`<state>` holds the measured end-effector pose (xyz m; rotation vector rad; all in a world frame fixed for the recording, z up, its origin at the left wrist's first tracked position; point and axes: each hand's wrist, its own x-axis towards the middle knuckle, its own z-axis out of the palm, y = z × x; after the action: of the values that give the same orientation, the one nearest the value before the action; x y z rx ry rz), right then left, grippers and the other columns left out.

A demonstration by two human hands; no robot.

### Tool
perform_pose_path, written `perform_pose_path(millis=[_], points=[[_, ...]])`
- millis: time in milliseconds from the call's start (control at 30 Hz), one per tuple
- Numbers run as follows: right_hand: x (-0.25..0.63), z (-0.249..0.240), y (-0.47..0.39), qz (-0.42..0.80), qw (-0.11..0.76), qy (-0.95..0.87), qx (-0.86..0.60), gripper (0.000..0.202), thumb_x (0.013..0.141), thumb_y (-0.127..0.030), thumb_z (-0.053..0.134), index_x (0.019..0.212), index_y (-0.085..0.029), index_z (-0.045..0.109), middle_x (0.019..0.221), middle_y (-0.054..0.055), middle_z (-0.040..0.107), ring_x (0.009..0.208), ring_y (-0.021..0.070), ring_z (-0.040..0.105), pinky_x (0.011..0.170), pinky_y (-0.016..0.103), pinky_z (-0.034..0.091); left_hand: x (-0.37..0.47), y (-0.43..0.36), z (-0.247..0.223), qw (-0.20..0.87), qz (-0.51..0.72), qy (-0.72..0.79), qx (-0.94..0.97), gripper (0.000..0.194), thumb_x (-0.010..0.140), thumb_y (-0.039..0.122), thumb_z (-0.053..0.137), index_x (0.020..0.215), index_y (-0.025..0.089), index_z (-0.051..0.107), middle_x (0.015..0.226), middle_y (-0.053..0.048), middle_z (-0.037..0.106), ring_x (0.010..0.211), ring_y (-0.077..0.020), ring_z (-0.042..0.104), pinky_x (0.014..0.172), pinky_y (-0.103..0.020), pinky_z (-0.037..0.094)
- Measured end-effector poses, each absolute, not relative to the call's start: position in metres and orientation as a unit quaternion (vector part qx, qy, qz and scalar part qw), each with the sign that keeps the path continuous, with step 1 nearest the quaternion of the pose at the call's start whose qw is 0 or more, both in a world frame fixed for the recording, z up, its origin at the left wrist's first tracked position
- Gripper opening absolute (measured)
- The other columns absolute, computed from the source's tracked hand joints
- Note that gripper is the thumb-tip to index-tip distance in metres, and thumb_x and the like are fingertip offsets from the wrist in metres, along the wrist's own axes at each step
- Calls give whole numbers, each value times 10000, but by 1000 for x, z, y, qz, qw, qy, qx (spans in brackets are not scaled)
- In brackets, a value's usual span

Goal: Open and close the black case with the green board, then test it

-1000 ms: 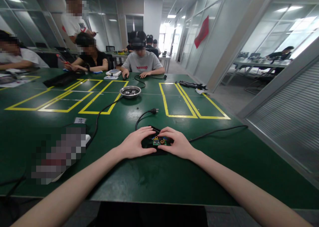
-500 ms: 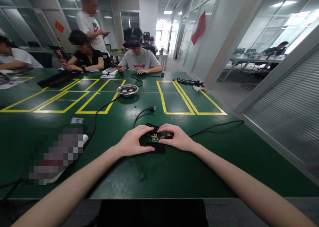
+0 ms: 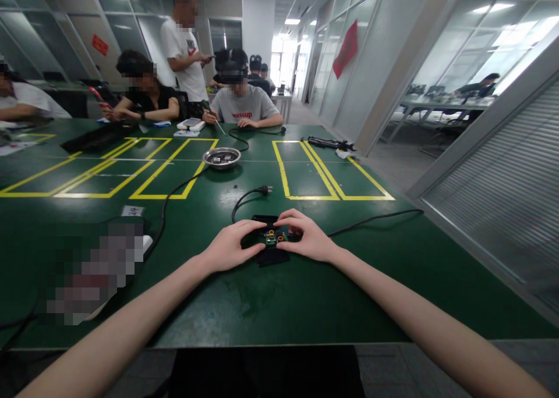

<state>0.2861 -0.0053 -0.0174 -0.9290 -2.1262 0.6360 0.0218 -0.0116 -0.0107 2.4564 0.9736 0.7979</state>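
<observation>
A small green circuit board (image 3: 271,240) with orange ring-shaped coils sits between my two hands just above the table. My left hand (image 3: 225,245) curves around its left side, thumb and fingers gripping that edge. From the right, my right hand (image 3: 308,238) grips the other end between thumb and fingers. Under the board's near side lies a flat black casing piece (image 3: 274,257). A second black casing piece (image 3: 264,218) shows beyond the board, partly covered by my fingers. A short black cord with a plug (image 3: 264,189) comes out near my left fingers.
A metal bowl (image 3: 222,158) with small metal parts stands farther back. At left lies a blurred white-edged device (image 3: 105,270) with a tag (image 3: 132,211). Another black cord (image 3: 375,218) runs right. Yellow tape outlines (image 3: 312,198) mark the green table. People sit across it.
My left thumb has drawn in closer to the board. The near casing piece lies turned slightly differently, and the far one shows more. A standing person across the table has moved right.
</observation>
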Motion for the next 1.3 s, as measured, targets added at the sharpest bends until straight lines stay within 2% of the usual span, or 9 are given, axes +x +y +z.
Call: perform_pose_path(millis=[100,233,467,600,733,867,967,1133,1300], points=[[284,-18,-7,241,348,-843,-333,413,785,-266,811,1189,-244,727,1240,83,666,1139,253,667,999,412,541,22,-11,-11,199,288,316,882,411,963,342,644,1356,221,634,1331,-94,703,1227,-251,667,1075,-405,544],[279,-19,-9,224,325,-850,-348,401,787,-151,698,1180,-230,724,1186,74,709,1066,233,699,964,384,554,23,-8,-12,188,301,309,882,314,1019,288,542,1301,227,666,1312,-90,706,1251,-238,642,1101,-417,528],[276,-14,-14,181,320,-848,-381,433,773,-148,666,1193,-238,719,1194,79,711,1069,250,702,947,391,568,22,-4,-10,171,315,321,877,237,977,177,550,1146,232,706,1255,-85,690,1194,-232,639,1060,-414,543],[277,-17,-11,163,339,-839,-394,457,773,-142,657,1215,-246,709,1247,82,682,1119,250,682,966,391,565,20,0,-12,153,305,351,872,194,967,173,560,1085,225,704,1177,-76,687,1100,-226,669,983,-381,564],[278,-20,-6,145,352,-824,-419,374,813,-192,671,1184,-228,705,1240,90,673,1114,252,679,961,390,565,19,4,-12,126,287,375,872,181,976,183,550,1072,211,701,1090,-70,701,1039,-233,678,918,-370,567],[279,-19,-5,135,355,-821,-426,268,908,-298,662,1160,-214,693,1217,97,665,1080,244,682,943,383,560,18,6,-12,105,277,392,871,174,990,209,549,1077,212,699,1038,-61,717,1017,-233,679,911,-370,562],[283,-19,-3,128,347,-818,-441,216,956,-289,607,1149,-216,672,1194,92,662,988,219,684,868,361,559,17,7,-13,95,275,402,868,168,994,229,555,1076,217,702,1020,-56,724,1004,-229,681,910,-368,564],[294,-21,7,114,314,-820,-465,53,942,-248,631,942,-219,675,907,42,684,830,199,648,737,323,515,16,9,-12,97,275,416,861,165,998,251,560,1061,221,709,1021,-53,730,1006,-231,683,912,-375,565],[298,-21,10,108,304,-825,-464,109,961,-261,613,897,-221,692,875,43,680,805,196,636,721,326,500,15,10,-13,121,284,406,860,167,988,230,558,1055,217,710,1071,-61,739,1050,-239,678,950,-398,559]])
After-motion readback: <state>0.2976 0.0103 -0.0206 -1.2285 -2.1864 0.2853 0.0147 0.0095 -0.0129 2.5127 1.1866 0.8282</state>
